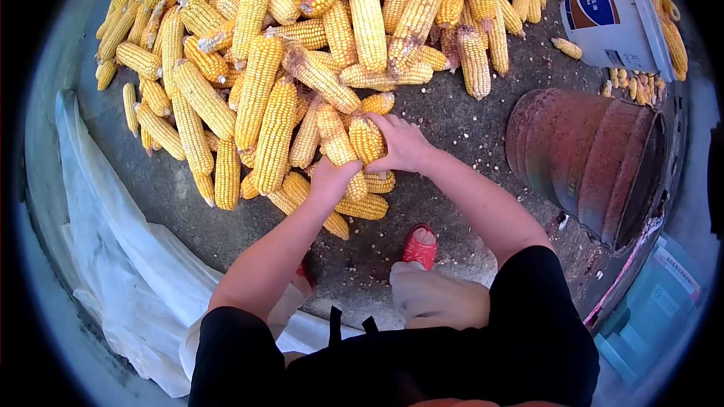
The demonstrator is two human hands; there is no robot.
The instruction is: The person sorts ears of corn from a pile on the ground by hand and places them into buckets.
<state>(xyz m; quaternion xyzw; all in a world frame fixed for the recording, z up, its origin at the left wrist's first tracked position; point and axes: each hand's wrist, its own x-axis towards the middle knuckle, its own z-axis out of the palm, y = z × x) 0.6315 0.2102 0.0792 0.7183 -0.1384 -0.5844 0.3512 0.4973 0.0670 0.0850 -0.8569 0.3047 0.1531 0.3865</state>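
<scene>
My left hand (330, 179) is closed on the lower end of a yellow corn cob (335, 136), which points away from me. Right beside it, a second corn cob (366, 140) is gripped by my right hand (406, 145), with fingers over its far end and the thumb near its lower end. The two cobs lie side by side, close together or touching. Around and beneath them spreads a large heap of husked corn cobs (260, 90), some with dried brown silk. Part of my left fingers is hidden behind the cob.
A rusty metal drum (577, 154) lies on its side at the right. Beyond it, a white bucket (615, 26) is tipped over, with short cob pieces beside it. White plastic sheeting (128, 249) covers the left floor. A teal plastic box (656, 301) is at lower right. Loose kernels dot the floor.
</scene>
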